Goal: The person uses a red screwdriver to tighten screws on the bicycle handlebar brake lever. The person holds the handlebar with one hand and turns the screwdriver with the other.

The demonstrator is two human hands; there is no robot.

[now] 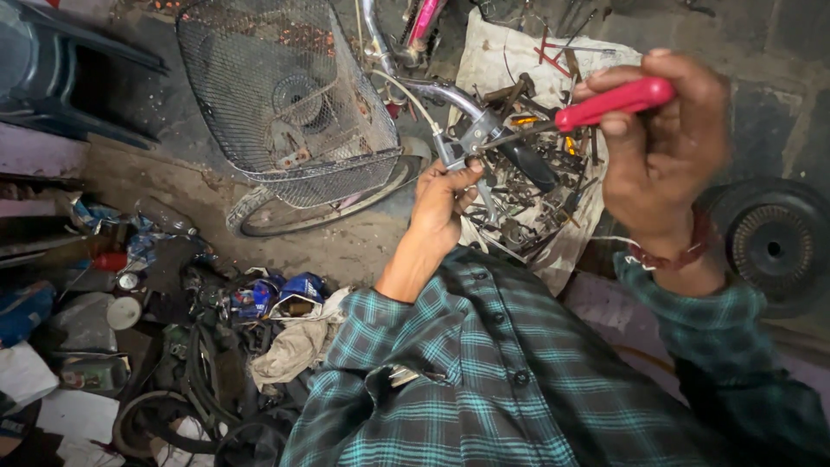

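Observation:
My right hand [664, 143] grips a screwdriver by its red handle [616, 101]; the shaft points left into the brake lever clamp [471, 138] on a bicycle's chrome handlebar [432, 91]. My left hand [443, 201] reaches up from below and pinches the underside of that clamp with its fingertips. The black handlebar grip [532, 164] sticks out to the right of the clamp. Both forearms wear a teal and black plaid shirt.
A wire basket [285, 95] hangs over the bicycle's front wheel [320, 207]. A cloth heaped with tools and metal parts [540, 216] lies beneath my hands. Rags, tyres and cans [216, 346] litter the left floor. A dark round wheel [774, 242] sits right.

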